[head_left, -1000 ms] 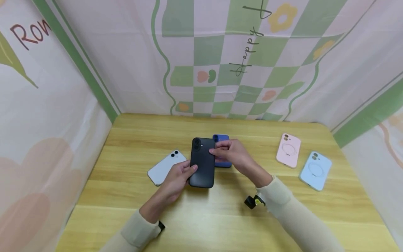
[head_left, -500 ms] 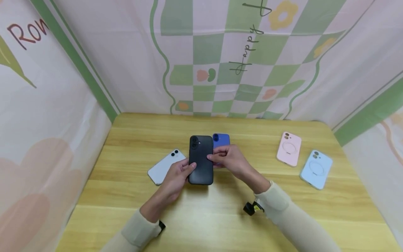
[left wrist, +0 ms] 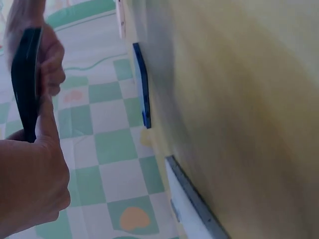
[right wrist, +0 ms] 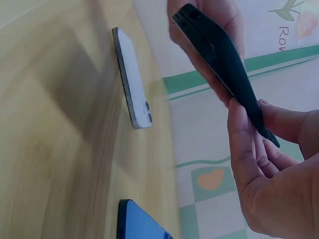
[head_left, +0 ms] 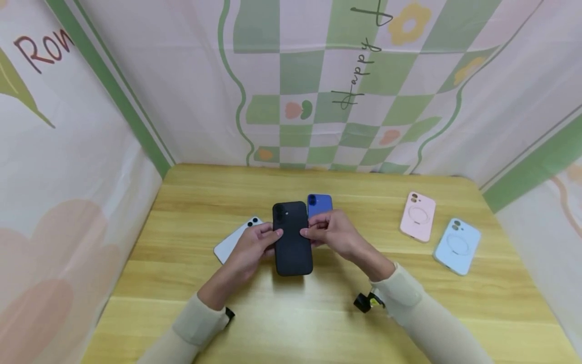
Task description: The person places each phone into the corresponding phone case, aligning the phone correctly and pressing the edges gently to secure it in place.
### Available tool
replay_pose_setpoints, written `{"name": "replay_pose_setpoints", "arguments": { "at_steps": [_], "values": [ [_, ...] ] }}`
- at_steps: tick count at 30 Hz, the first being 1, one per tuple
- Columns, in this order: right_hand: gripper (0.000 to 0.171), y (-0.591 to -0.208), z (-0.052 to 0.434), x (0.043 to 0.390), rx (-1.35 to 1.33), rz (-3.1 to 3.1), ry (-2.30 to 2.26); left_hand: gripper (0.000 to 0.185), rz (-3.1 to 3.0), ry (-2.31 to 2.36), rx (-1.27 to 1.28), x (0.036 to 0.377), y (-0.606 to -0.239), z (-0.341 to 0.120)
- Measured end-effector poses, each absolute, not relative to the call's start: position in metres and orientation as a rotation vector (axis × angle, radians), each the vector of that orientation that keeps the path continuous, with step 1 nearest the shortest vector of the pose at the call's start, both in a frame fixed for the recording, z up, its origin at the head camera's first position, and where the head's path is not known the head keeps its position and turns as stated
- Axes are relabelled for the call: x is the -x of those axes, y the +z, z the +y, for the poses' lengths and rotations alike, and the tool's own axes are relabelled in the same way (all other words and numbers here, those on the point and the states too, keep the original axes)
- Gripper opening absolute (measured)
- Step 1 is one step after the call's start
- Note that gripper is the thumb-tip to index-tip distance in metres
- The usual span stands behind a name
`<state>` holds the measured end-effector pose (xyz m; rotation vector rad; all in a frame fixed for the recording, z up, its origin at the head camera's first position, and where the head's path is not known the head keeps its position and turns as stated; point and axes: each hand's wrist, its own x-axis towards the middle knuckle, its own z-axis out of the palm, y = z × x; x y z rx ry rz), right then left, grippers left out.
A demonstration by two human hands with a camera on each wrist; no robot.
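In the head view a black phone [head_left: 292,242] is held up off the table, its back with the camera bump facing up. My left hand [head_left: 252,247] pinches its left edge, thumb on the back. On the opposite edge my right hand [head_left: 335,233] pinches it, thumb above and fingers beneath. The right wrist view shows the black phone [right wrist: 222,62] edge-on between both hands, with cutouts along one end. I cannot tell whether a case is on it. Behind the right hand lies a blue phone [head_left: 320,203]. A white phone [head_left: 232,242] lies by the left hand, partly covered by it.
On the right of the wooden table [head_left: 291,323] lie a pink phone case [head_left: 418,216] and a light blue phone case [head_left: 457,245], side by side. A printed curtain [head_left: 191,91] hangs along the table's back and sides.
The black phone has tilted and come slightly nearer to me, both hands still pinching it. My left hand now covers more of the white phone. The other things lie still.
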<state>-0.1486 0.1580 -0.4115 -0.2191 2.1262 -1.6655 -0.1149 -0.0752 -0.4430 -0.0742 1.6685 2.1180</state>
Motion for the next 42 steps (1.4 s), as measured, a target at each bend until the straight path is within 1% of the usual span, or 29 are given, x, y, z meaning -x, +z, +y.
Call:
{"name": "replay_pose_setpoints", "arguments": {
  "at_steps": [2, 6, 18, 24, 31, 42],
  "values": [
    [0.009, -0.412, 0.158, 0.147, 0.223, 2.126, -1.647, 0.030, 1.686, 2.121, 0.071, 0.117, -0.442, -0.077],
    [0.010, -0.414, 0.158, 0.145, 0.220, 2.129, -1.649, 0.030, 1.705, 2.099, 0.041, 0.118, -0.443, -0.078],
    [0.021, -0.414, 0.158, 0.139, 0.188, 2.127, -1.702, 0.027, 1.747, 2.126, 0.060, 0.115, -0.436, -0.077],
    [0.019, -0.419, 0.157, 0.133, 0.180, 2.130, -1.705, 0.025, 1.758, 2.149, 0.088, 0.114, -0.437, -0.076],
    [0.021, -0.428, 0.153, 0.126, 0.171, 2.118, -1.728, 0.025, 1.762, 2.273, 0.147, 0.113, -0.439, -0.075],
    [0.017, -0.429, 0.153, 0.123, 0.185, 2.218, -1.702, 0.028, 1.723, 2.288, 0.139, 0.115, -0.438, -0.073]
  ]
}}
